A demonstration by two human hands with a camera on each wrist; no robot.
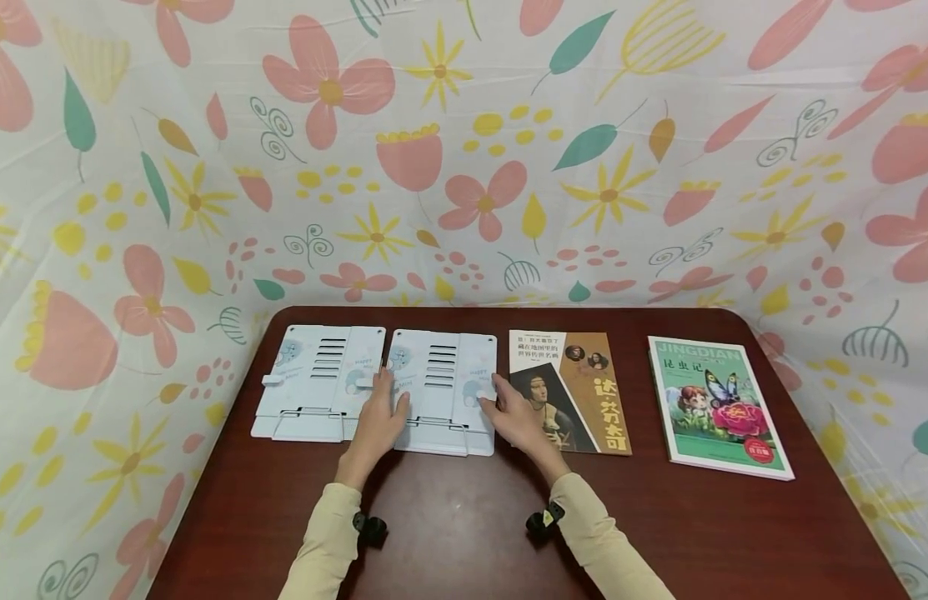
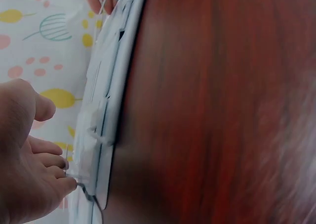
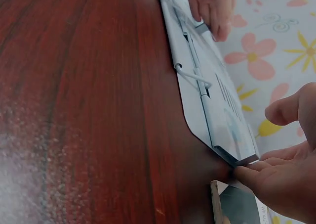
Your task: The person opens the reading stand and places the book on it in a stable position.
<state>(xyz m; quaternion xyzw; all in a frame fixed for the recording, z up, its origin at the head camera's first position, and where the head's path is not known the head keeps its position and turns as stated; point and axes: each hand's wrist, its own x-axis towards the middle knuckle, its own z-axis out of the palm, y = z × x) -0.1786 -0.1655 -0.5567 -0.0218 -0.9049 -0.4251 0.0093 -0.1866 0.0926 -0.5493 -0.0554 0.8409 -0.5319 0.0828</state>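
Note:
Two pale blue folded book stands with slots, wire page holders and printed cartoon pictures lie flat, side by side. My left hand point(image 1: 379, 422) is at the gap between the left book stand point(image 1: 298, 387) and the right book stand point(image 1: 433, 400), thumb spread over the right one. In the left wrist view, the fingers point(image 2: 49, 164) of that hand reach to the stand's side, loosely bent. My right hand point(image 1: 518, 415) is at the right stand's right edge. In the right wrist view its fingertips point(image 3: 247, 174) meet the stand's corner, with the thumb raised.
A brown and white paperback with a portrait painting point(image 1: 594, 392) lies just right of my right hand. Farther right is a thicker green children's book point(image 1: 714, 408). The dark red wooden table point(image 1: 448, 533) ends at the back against a flower-printed cloth point(image 1: 486, 225).

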